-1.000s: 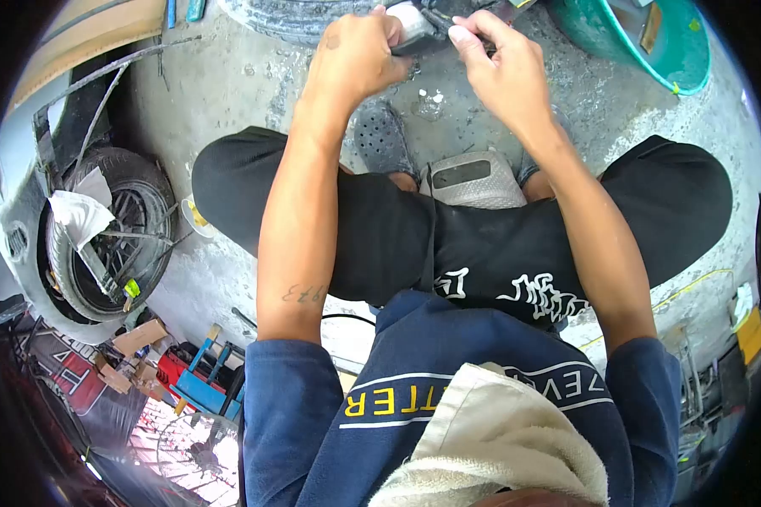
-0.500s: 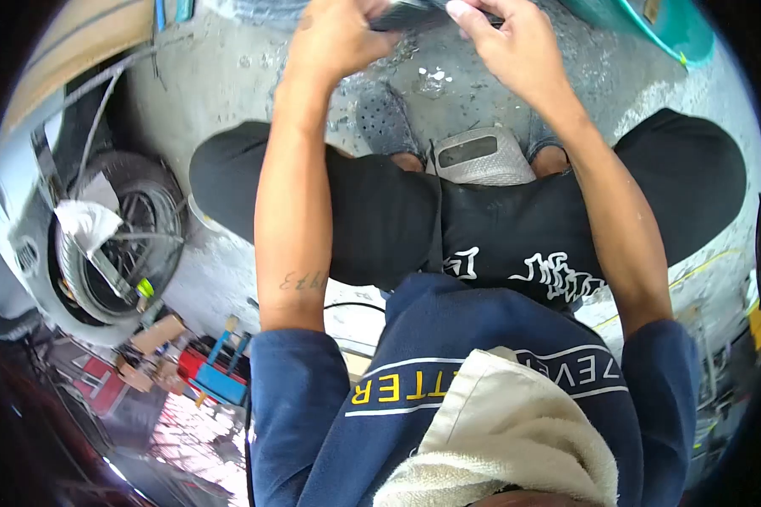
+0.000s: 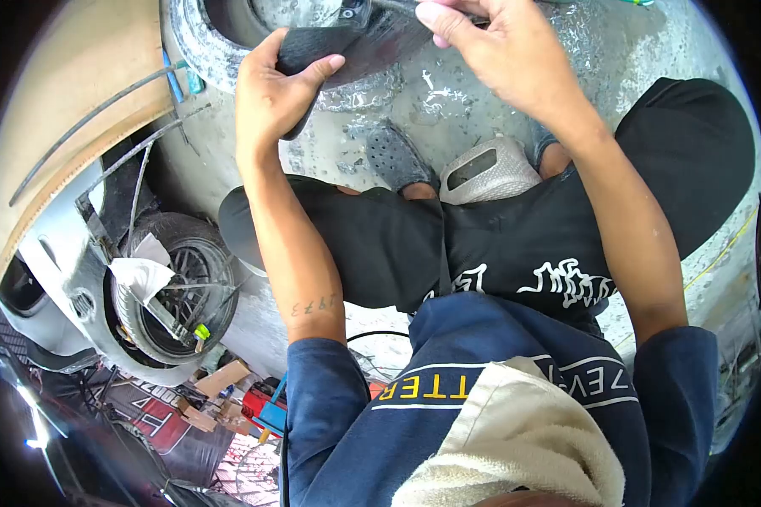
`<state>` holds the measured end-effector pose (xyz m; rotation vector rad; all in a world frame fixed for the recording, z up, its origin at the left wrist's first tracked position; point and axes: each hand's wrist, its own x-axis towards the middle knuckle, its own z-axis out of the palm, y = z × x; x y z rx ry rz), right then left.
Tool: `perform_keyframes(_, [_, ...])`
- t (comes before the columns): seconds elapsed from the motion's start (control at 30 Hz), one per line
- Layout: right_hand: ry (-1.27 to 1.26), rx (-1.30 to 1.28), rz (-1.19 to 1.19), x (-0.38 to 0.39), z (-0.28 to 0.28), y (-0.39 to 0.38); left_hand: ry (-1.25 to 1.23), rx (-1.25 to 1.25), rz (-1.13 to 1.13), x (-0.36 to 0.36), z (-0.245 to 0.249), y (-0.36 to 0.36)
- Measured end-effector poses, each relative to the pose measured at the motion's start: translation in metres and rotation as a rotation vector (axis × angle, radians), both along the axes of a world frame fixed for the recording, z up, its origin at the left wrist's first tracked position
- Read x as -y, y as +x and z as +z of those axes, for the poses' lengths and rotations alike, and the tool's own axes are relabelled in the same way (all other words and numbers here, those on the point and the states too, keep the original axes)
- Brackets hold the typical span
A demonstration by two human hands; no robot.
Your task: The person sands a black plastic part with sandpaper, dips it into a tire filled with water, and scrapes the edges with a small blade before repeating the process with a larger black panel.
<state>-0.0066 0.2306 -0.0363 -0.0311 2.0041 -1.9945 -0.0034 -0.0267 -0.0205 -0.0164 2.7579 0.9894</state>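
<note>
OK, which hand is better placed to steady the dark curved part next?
Probably the left hand, its thumb and fingers clasping the dark curved part. The right hand is near the picture's top edge; what it pinches is unclear.

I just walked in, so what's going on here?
A person, knees spread wide above a wet floor, is handling a glossy dark part beside a tire-like ring. Their left hand grips the part with the thumb over its near side. Their right hand pinches something dark and narrow; whether it belongs to the same part isn't clear.
</note>
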Motion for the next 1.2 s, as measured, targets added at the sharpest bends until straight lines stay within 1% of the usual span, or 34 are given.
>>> perform_keyframes(0.03, [-0.005,0.000,-0.004,0.000,-0.001,0.001,-0.017,0.016,-0.001,-0.001,0.004,-0.001])
perform_keyframes(0.13, [0.000,-0.009,0.023,0.001,-0.009,0.002,0.036,0.002,-0.009,-0.003,0.002,-0.004])
perform_keyframes(0.2, [-0.082,0.036,0.002,0.008,-0.021,-0.001,0.054,-0.004,-0.015,-0.006,-0.004,-0.009])
perform_keyframes(0.3, [-0.074,0.020,-0.014,0.016,-0.029,-0.008,0.038,0.031,0.018,-0.013,-0.018,-0.014])
perform_keyframes(0.37, [-0.035,0.042,-0.011,0.025,-0.039,-0.017,0.018,-0.125,-0.042,-0.014,-0.025,-0.012])
perform_keyframes(0.4, [0.003,0.065,-0.014,0.030,-0.040,-0.018,0.019,-0.182,-0.034,-0.018,-0.028,-0.010])
perform_keyframes(0.43, [0.009,0.063,-0.006,0.033,-0.041,-0.016,0.023,-0.184,-0.026,-0.015,-0.030,-0.011])
perform_keyframes(0.5, [0.198,-0.147,-0.036,0.036,-0.038,-0.007,-0.038,-0.218,0.088,-0.009,-0.040,-0.018])
perform_keyframes(0.53, [0.241,-0.191,-0.055,0.036,-0.034,0.002,-0.042,-0.283,0.167,-0.011,-0.049,-0.022])
perform_keyframes(0.57, [0.249,-0.195,-0.047,0.034,-0.033,0.005,-0.034,-0.284,0.175,-0.013,-0.056,-0.019])
perform_keyframes(0.63, [0.246,-0.205,-0.002,0.034,-0.032,0.008,-0.283,-0.387,0.239,-0.036,-0.049,-0.019])
perform_keyframes(0.67, [0.278,-0.162,0.033,0.035,-0.031,0.003,-0.292,-0.476,0.225,-0.038,-0.050,-0.018])
perform_keyframes(0.7, [0.289,-0.159,0.057,0.037,-0.030,0.003,-0.286,-0.464,0.250,-0.037,-0.054,-0.019])
perform_keyframes(0.77, [0.384,-0.348,0.003,0.041,-0.026,0.000,-0.353,-0.516,0.255,-0.033,-0.059,-0.025])
perform_keyframes(0.8, [0.314,-0.111,0.072,0.038,-0.015,0.001,-0.324,-0.510,0.287,-0.039,-0.055,-0.025])
perform_keyframes(0.83, [0.325,-0.124,0.090,0.039,-0.003,0.000,-0.316,-0.515,0.310,-0.042,-0.053,-0.025])
perform_keyframes(0.9, [0.297,0.257,0.066,0.040,0.011,-0.001,-0.279,-0.495,0.310,-0.044,-0.051,-0.021])
perform_keyframes(0.93, [0.314,0.258,0.086,0.042,0.011,0.000,-0.263,-0.561,0.280,-0.042,-0.057,-0.019])
perform_keyframes(1.03, [0.305,0.001,0.105,0.049,0.005,-0.005,-0.238,-0.587,0.303,-0.042,-0.058,-0.020])
perform_keyframes(1.07, [0.363,0.034,0.097,0.048,-0.001,-0.003,-0.278,-0.606,0.277,-0.041,-0.059,-0.021])
perform_keyframes(1.1, [0.375,0.021,0.117,0.043,-0.007,0.002,-0.272,-0.611,0.303,-0.042,-0.059,-0.019])
perform_keyframes(1.17, [0.335,0.104,0.115,0.036,-0.014,0.008,-0.277,-0.611,0.264,-0.043,-0.058,-0.017])
perform_keyframes(1.2, [0.368,0.117,0.119,0.044,-0.003,-0.001,-0.268,-0.633,0.298,-0.044,-0.059,-0.017])
